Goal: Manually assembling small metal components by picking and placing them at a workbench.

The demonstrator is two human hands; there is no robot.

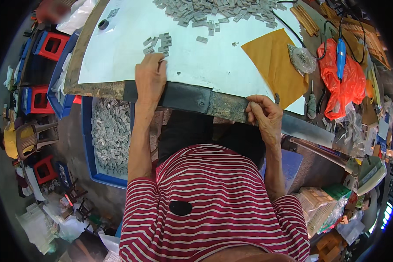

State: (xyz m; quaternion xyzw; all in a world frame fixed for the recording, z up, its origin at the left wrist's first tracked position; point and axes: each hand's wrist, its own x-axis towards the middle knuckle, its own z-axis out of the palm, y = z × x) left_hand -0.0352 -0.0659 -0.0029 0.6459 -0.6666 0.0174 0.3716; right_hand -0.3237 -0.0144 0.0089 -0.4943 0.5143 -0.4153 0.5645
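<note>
My left hand (151,78) is over the white sheet (118,56) near the table's front edge, its fingers curled together. Its fingertips reach the lower end of a small cluster of flat grey rectangular pieces (165,41). Whatever those fingers hold, if anything, is hidden. At the table edge to the right, my right hand (266,114) has thumb and fingers pinched together; I cannot make out anything between them. A large heap of similar grey pieces (214,9) covers the far part of the sheet, with a single grey piece (201,39) lying apart from it.
Brown paper (273,61), a clear bag of small parts (302,59), a red plastic bag (332,87) and a blue corded tool (341,56) lie at the right. A dark strip (185,96) runs along the front edge. Below left stands a blue bin (88,144) of grey pieces.
</note>
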